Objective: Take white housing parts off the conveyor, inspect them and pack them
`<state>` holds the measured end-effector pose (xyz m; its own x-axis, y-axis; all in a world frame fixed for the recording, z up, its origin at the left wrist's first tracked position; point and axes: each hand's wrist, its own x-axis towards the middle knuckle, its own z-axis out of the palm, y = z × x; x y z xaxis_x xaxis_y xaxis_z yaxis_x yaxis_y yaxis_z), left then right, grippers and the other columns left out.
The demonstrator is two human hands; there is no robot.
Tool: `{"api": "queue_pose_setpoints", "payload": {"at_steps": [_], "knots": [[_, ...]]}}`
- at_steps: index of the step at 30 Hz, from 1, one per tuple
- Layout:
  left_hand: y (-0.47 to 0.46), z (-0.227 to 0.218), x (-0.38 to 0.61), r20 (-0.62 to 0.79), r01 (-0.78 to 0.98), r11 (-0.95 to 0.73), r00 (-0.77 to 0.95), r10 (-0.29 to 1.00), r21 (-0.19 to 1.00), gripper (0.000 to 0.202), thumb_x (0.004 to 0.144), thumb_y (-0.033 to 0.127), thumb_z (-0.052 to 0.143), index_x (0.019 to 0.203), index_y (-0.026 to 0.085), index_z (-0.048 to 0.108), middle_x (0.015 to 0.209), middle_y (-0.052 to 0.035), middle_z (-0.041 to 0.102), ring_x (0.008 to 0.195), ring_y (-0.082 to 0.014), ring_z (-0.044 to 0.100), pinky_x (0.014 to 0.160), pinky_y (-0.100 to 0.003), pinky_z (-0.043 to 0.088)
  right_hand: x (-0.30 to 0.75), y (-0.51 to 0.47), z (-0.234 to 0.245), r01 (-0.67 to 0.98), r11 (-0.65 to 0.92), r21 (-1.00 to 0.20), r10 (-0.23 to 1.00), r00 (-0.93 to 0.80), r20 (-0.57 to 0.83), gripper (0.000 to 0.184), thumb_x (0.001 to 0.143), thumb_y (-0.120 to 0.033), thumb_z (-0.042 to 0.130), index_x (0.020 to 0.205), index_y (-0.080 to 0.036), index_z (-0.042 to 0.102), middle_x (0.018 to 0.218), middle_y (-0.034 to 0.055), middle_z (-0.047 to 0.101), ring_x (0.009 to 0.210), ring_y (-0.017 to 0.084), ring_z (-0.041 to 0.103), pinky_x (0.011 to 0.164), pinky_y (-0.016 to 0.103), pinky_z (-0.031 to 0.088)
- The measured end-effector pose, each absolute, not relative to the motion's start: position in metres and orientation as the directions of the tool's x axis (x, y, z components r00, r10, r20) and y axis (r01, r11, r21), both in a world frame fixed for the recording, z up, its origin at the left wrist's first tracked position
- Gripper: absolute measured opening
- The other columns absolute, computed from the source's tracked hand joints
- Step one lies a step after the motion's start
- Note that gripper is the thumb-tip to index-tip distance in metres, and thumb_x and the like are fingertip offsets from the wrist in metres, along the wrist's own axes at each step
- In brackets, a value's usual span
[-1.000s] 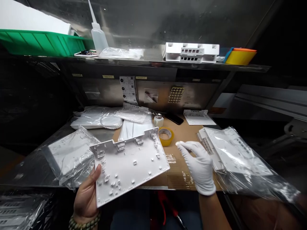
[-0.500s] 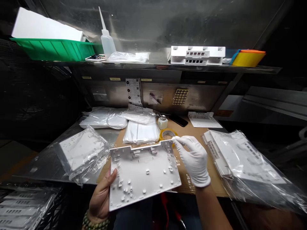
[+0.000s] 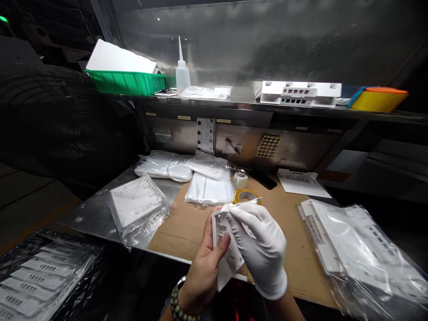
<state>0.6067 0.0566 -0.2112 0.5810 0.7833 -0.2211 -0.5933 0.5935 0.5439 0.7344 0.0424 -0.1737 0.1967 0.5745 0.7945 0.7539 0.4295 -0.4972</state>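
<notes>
My bare left hand [image 3: 205, 269] grips a white moulded plastic housing panel [image 3: 230, 263], thumb on its inner side and fingers behind it. The panel is tilted steeply, so I see it narrow, with small posts and clips inside. My right hand [image 3: 262, 245], in a white glove, is closed with fingertips pinched on the panel's upper edge. The glove hides much of the panel's right part. Just behind the hands lies a yellow tape roll [image 3: 246, 196] on the cardboard-covered bench [image 3: 180, 227].
Bagged white panels lie at left [image 3: 137, 200] and right [image 3: 354, 249]. Behind are plastic bags [image 3: 209, 187], a small pump bottle [image 3: 240, 179], a dark phone [image 3: 263, 179] and a loose panel [image 3: 302, 182]. A crate of bagged panels [image 3: 40, 276] stands lower left. Overhead runs a shelf [image 3: 240, 104].
The panel has turned from facing me broadly to nearly edge-on. My left hand has moved right and up, close to my right hand. The whole view has shifted left.
</notes>
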Motion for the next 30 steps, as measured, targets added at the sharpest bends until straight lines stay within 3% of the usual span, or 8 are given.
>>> {"api": "queue_pose_setpoints", "payload": {"at_steps": [8,12,14,17,20,25,27,30], "knots": [[0.055,-0.21,0.613,-0.179,-0.604,0.544,0.557,0.811,0.583,0.077,0.097,0.025,0.072,0.161,0.038,0.032,0.162,-0.0023,0.048,0.15,-0.0247,0.043,0.128,-0.037,0.032,0.743,0.04,-0.172,0.79,0.41,-0.455,0.557,0.178,0.811,0.034,0.093,-0.009,0.072,0.122,-0.026,0.073,0.111,0.0065,0.073,0.102,0.019,0.071,0.092,0.034,0.059],[0.058,-0.211,0.606,-0.23,-0.612,0.567,0.542,0.809,0.552,0.09,0.095,0.024,0.073,0.164,0.041,0.018,0.16,-0.0045,0.051,0.147,-0.0261,0.047,0.127,-0.04,0.035,0.77,0.057,-0.185,0.79,0.368,-0.49,0.54,0.247,0.805,0.024,0.092,-0.017,0.075,0.114,-0.024,0.077,0.107,0.0059,0.074,0.098,0.019,0.071,0.09,0.034,0.058],[0.065,-0.212,0.596,-0.26,-0.614,0.579,0.532,0.806,0.537,0.096,0.094,0.022,0.073,0.165,0.042,0.011,0.156,-0.0064,0.054,0.143,-0.0274,0.052,0.125,-0.044,0.037,0.801,0.071,-0.201,0.781,0.192,-0.594,0.53,0.427,0.733,0.016,0.092,-0.03,0.076,0.106,-0.023,0.079,0.103,0.0047,0.075,0.092,0.019,0.07,0.089,0.035,0.057],[0.079,-0.216,0.573,-0.315,-0.615,0.607,0.523,0.792,0.503,0.094,0.096,0.018,0.068,0.166,0.039,0.009,0.152,-0.0097,0.059,0.137,-0.0291,0.059,0.123,-0.05,0.04,0.847,0.092,-0.234,0.641,-0.296,-0.708,0.566,0.715,0.411,0.03,0.089,-0.046,0.076,0.102,-0.02,0.075,0.094,0.0031,0.076,0.081,0.019,0.069,0.078,0.033,0.053],[0.091,-0.22,0.548,-0.346,-0.63,0.622,0.517,0.783,0.465,0.089,0.099,0.016,0.062,0.166,0.035,0.007,0.151,-0.0132,0.059,0.134,-0.031,0.061,0.122,-0.054,0.04,0.87,0.106,-0.266,0.629,-0.51,-0.587,0.672,0.717,0.184,0.03,0.087,-0.05,0.074,0.091,-0.021,0.073,0.088,0.0012,0.075,0.078,0.019,0.066,0.072,0.03,0.045],[0.1,-0.224,0.52,-0.267,-0.665,0.652,0.596,0.757,0.365,0.081,0.103,0.02,0.054,0.167,0.027,0.006,0.152,-0.018,0.057,0.134,-0.0344,0.06,0.121,-0.056,0.04,0.867,0.113,-0.292,0.778,-0.457,-0.432,0.825,0.552,0.122,0.032,0.095,-0.041,0.059,0.077,-0.021,0.077,0.11,0.0063,0.071,0.089,0.019,0.062,0.071,0.029,0.036],[0.102,-0.225,0.514,-0.217,-0.652,0.677,0.646,0.732,0.341,0.075,0.105,0.025,0.051,0.167,0.025,0.01,0.152,-0.0189,0.057,0.134,-0.0355,0.06,0.121,-0.055,0.04,0.867,0.115,-0.296,0.805,-0.452,-0.384,0.847,0.522,0.098,0.035,0.097,-0.039,0.054,0.081,-0.021,0.079,0.114,0.0091,0.07,0.088,0.02,0.06,0.068,0.03,0.033],[0.105,-0.226,0.51,-0.165,-0.62,0.716,0.708,0.687,0.323,0.069,0.106,0.032,0.049,0.167,0.021,0.019,0.15,-0.0203,0.057,0.133,-0.037,0.061,0.121,-0.055,0.039,0.87,0.117,-0.297,0.812,-0.466,-0.352,0.852,0.519,0.069,0.031,0.097,-0.034,0.051,0.108,-0.028,0.079,0.108,0.0085,0.072,0.088,0.022,0.06,0.068,0.031,0.032]]}}
